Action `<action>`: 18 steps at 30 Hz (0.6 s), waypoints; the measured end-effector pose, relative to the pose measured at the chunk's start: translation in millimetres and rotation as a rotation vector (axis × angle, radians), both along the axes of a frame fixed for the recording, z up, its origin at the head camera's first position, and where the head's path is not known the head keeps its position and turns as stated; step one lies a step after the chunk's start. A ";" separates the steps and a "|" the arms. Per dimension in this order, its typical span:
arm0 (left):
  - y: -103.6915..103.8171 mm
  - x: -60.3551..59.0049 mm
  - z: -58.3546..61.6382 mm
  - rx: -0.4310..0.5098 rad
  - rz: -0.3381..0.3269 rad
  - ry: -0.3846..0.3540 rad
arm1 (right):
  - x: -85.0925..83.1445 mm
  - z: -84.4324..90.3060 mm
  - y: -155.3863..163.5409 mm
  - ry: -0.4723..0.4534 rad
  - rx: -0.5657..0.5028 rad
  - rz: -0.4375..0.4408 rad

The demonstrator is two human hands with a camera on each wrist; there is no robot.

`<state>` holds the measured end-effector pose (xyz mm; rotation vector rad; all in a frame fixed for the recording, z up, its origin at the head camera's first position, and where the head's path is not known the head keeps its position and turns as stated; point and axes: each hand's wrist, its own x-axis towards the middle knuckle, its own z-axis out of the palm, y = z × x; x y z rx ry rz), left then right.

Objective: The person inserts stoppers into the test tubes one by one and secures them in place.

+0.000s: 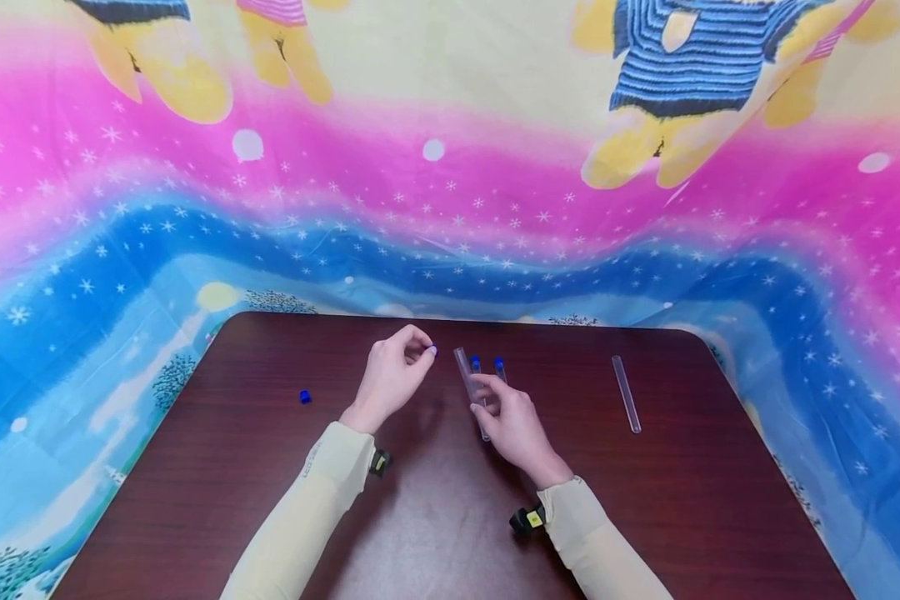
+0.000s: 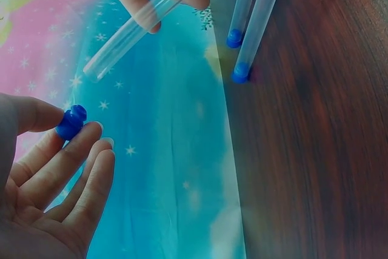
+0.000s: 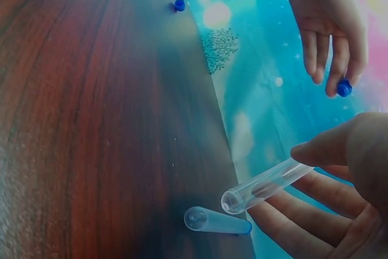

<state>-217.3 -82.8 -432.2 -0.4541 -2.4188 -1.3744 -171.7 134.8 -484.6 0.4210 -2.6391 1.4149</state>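
My left hand (image 1: 390,379) is lifted a little above the dark wooden surface (image 1: 435,517), and its fingers (image 2: 73,162) are curled; the thumb and the index finger pinch a small blue cap (image 2: 71,122) between their tips. My right hand (image 1: 513,425) is just beside it, to the right, and holds an open clear tube (image 1: 470,387) between the thumb and the fingers (image 3: 315,210), which are bent around it. The tube is tilted, with its open mouth pointing away from me toward the far edge of the surface, and the cap is near this mouth but not touching it. Two more tubes with blue caps (image 2: 242,59) lie on the surface just beside my right hand, side by side. Another clear tube (image 1: 626,393) lies alone, well apart on the right. One loose blue cap (image 1: 305,397) lies on the left side of the surface. A colourful cloth (image 1: 450,208) with snowflakes hangs behind
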 end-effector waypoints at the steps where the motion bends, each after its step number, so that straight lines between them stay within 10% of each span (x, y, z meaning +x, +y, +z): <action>1: 0.1 -0.1 0.2 0.001 -0.001 0.000 | 0.1 -0.3 -0.3 0.001 0.003 0.004; 18: 0.7 -0.3 4.4 0.010 -0.012 -0.001 | 2.7 0.1 -6.6 -0.044 0.016 0.028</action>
